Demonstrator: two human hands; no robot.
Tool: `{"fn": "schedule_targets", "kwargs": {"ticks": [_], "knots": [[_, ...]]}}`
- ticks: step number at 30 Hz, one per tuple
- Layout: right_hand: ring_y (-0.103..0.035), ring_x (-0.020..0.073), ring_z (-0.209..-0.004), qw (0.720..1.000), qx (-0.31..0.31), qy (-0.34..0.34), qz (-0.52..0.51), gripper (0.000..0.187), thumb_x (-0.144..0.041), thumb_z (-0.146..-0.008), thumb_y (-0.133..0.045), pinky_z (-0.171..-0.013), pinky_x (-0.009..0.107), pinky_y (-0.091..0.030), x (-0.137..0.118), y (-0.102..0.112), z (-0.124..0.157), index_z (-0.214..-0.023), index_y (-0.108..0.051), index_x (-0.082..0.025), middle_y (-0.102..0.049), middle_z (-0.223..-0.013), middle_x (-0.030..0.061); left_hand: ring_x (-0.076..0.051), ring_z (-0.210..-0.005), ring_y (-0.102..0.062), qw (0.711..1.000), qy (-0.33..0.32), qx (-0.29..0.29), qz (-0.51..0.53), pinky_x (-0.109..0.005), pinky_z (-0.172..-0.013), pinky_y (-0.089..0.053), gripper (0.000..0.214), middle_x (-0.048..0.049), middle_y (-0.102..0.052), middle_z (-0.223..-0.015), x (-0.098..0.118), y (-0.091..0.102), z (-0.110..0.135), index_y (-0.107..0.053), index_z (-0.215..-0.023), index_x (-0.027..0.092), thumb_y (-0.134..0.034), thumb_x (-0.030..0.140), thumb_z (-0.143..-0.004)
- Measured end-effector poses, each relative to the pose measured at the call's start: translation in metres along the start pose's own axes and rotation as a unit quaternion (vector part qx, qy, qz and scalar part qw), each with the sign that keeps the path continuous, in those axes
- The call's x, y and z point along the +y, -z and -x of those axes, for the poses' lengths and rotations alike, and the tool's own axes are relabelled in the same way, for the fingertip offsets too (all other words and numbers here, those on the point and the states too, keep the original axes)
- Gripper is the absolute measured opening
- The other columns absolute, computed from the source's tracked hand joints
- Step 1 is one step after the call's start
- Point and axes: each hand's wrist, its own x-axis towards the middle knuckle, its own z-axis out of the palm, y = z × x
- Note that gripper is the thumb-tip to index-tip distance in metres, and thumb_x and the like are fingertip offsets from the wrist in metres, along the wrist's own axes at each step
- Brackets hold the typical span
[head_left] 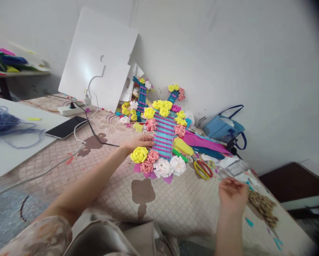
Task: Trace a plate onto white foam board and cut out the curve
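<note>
Brown heap (pixel 262 206): lying on the table (pixel 108 192) at far right, perhaps kept there for easy reach.
Right hand (pixel 233 188): raised just beside the heap, curled and blurred; cannot tell whether empty or pinching something small.
Flowers (pixel 163 167): massed along the woven piece's lower end in yellow, salmon and white, more clustered round the top.
Left hand (pixel 139 143): closed on the left edge of the woven piece (pixel 163 137), probably there to steady without crushing flowers.
Woven piece: held up near the middle of the table, blue with pink bars, patterned face toward the wearer, likely for checking; cannot tell whether resting on the table or lifted.
Scissors (pixel 202 173): lying right of the woven piece, probably left handy.
Yarn (pixel 1 122): loosely heaped on the white board (pixel 20 160) at left, perhaps to stay apart from the paper.
Phone (pixel 66 127): lying flat, partly over that board's edge, near the power strip (pixel 66 111), presumably for charging.
Bag (pixel 220 126): standing near the wall (pixel 229 53), handles up, holding something pale, too unclear to name.
Smaller pieces (pixel 142 97): propped behind, likewise flowered, apparently set back for room.
</note>
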Motion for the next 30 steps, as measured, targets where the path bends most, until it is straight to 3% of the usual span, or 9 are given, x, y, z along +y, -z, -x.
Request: {"fn": "schedule_targets", "kwargs": {"ticks": [2,5,10,13,18,21,24,30], "knots": [[-0.053,0.0059,-0.052,0.995,-0.026,-0.089,-0.039,0.029,-0.036,-0.068,-0.076,-0.045,0.016,-0.043,0.02,-0.035,0.013,-0.063,-0.053,-0.02,-0.05,-0.053,-0.0081,-0.015,-0.077,-0.067,1.0,0.003,-0.001,0.0,-0.024,-0.07,-0.05,0.034,-0.0067,-0.071,-0.087,-0.001,-0.002,0.0,-0.066,-0.1,0.013,-0.077,0.03,-0.073],[-0.059,0.0078,-0.06,0.976,-0.129,-0.162,0.066,0.029,-0.031,-0.063,-0.081,-0.049,0.018,-0.044,0.044,-0.087,0.032,-0.084,-0.065,-0.023,-0.067,-0.081,-0.004,-0.015,-0.078,-0.067,1.0,0.006,-0.004,0.0,-0.023,-0.072,-0.05,0.036,-0.0067,-0.071,-0.088,0.0,-0.006,0.002,-0.066,-0.101,0.013,-0.078,0.03,-0.072],[-0.064,0.0155,-0.072,0.88,-0.367,-0.224,0.203,0.033,-0.049,-0.073,-0.071,-0.063,0.026,-0.05,0.058,-0.142,0.038,-0.091,-0.069,-0.021,-0.07,-0.082,0.0033,-0.015,-0.075,-0.065,1.0,-0.004,-0.01,-0.022,-0.024,-0.068,-0.05,0.031,-0.006,-0.07,-0.088,0.0,-0.015,0.004,-0.067,-0.098,0.016,-0.076,0.034,-0.074],[-0.063,0.0158,-0.072,0.83,-0.44,-0.234,0.25,0.033,-0.05,-0.076,-0.068,-0.063,0.028,-0.05,0.061,-0.161,0.031,-0.09,-0.068,-0.02,-0.07,-0.082,0.0031,-0.013,-0.072,-0.063,0.999,-0.02,-0.008,-0.042,-0.023,-0.066,-0.049,0.028,-0.0036,-0.068,-0.082,-0.003,-0.018,0.003,-0.067,-0.093,0.016,-0.075,0.036,-0.075],[-0.064,0.0154,-0.07,0.793,-0.481,-0.285,0.243,0.036,-0.043,-0.073,-0.073,-0.066,0.029,-0.052,0.064,-0.179,0.025,-0.099,-0.065,-0.02,-0.07,-0.085,0.0016,-0.007,-0.061,-0.056,0.997,-0.041,0.008,-0.061,-0.017,-0.06,-0.046,0.023,0.0015,-0.062,-0.072,-0.006,-0.024,0.002,-0.066,-0.085,0.016,-0.075,0.035,-0.076],[-0.065,0.015,-0.068,0.793,-0.478,-0.301,0.229,0.039,-0.039,-0.073,-0.074,-0.061,0.027,-0.053,0.064,-0.184,0.023,-0.105,-0.063,-0.021,-0.071,-0.087,0.0017,-0.007,-0.063,-0.056,0.997,-0.042,0.016,-0.062,-0.016,-0.06,-0.045,0.026,0.0013,-0.063,-0.075,-0.008,-0.026,0.001,-0.066,-0.09,0.016,-0.074,0.037,-0.076],[-0.066,0.0146,-0.067,0.795,-0.468,-0.305,0.237,0.038,-0.037,-0.073,-0.075,-0.057,0.025,-0.052,0.064,-0.185,0.019,-0.105,-0.062,-0.021,-0.072,-0.09,0.0026,-0.009,-0.07,-0.059,0.997,-0.039,0.018,-0.062,-0.017,-0.063,-0.046,0.029,-0.0005,-0.066,-0.081,-0.01,-0.027,0.0,-0.066,-0.093,0.017,-0.074,0.039,-0.076],[-0.069,0.0182,-0.075,0.773,-0.472,-0.333,0.262,0.041,-0.037,-0.072,-0.075,-0.066,0.031,-0.055,0.058,-0.187,0.014,-0.107,-0.061,-0.021,-0.073,-0.09,0.0033,-0.016,-0.087,-0.066,0.998,-0.006,0.006,-0.061,-0.023,-0.072,-0.05,0.041,-0.0058,-0.07,-0.097,-0.012,-0.023,0.001,-0.066,-0.104,0.019,-0.077,0.04,-0.071]]}}
